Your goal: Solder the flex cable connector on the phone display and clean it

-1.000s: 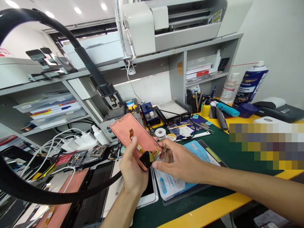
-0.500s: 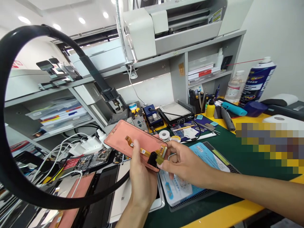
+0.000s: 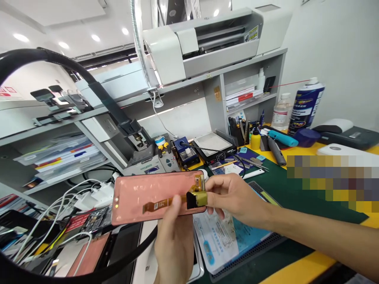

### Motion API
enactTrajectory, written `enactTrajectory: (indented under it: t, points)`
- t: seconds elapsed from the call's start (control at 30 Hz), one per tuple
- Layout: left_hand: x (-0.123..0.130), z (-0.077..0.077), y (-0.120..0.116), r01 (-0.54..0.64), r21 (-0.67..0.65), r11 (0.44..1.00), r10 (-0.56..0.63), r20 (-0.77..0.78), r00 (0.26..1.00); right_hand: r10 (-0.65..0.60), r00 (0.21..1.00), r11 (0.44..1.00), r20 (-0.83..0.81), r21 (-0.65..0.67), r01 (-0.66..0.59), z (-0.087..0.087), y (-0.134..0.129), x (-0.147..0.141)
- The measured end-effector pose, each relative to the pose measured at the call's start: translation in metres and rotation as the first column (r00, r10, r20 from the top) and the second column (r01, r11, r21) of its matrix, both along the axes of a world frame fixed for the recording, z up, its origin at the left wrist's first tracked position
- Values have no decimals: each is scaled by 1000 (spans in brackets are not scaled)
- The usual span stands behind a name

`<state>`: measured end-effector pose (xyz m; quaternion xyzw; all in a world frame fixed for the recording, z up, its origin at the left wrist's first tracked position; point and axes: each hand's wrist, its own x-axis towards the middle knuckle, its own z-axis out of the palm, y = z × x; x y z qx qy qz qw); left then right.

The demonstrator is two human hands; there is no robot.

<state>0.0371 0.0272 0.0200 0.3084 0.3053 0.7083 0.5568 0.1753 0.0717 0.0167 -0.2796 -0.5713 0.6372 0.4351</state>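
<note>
A phone screen [image 3: 130,193] with a salmon-coloured back is held up above the bench, its long side nearly level. My left hand [image 3: 176,242] grips it from below, thumb lying across the back beside an orange-brown flex cable [image 3: 161,204]. At the screen's right end a black and gold flap [image 3: 192,200] lies over the cable. My right hand [image 3: 237,197] pinches the gold edge of this flap between thumb and forefinger. The other right fingers are curled behind, partly hidden by the screen's end.
A blue and white packet [image 3: 216,244] lies on a dark mat below the hands. White phones or tablets and dark panels [image 3: 122,248] cover the lower left, beside white cables [image 3: 62,209]. A black ring-shaped arm [image 3: 109,102] arches at left. Spray can [image 3: 306,104] and bottles stand back right.
The screen has turned from a slant to nearly level, its left end lowered. My right hand keeps its pinch at the flap. The view has shifted slightly.
</note>
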Motion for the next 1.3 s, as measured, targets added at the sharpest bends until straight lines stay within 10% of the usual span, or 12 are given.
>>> enactTrajectory:
  t: [1.3]
  points:
    - [-2,-2,0,36,74,997,-4,-401,916,89,994,991,63,91,-94,4,18,13]
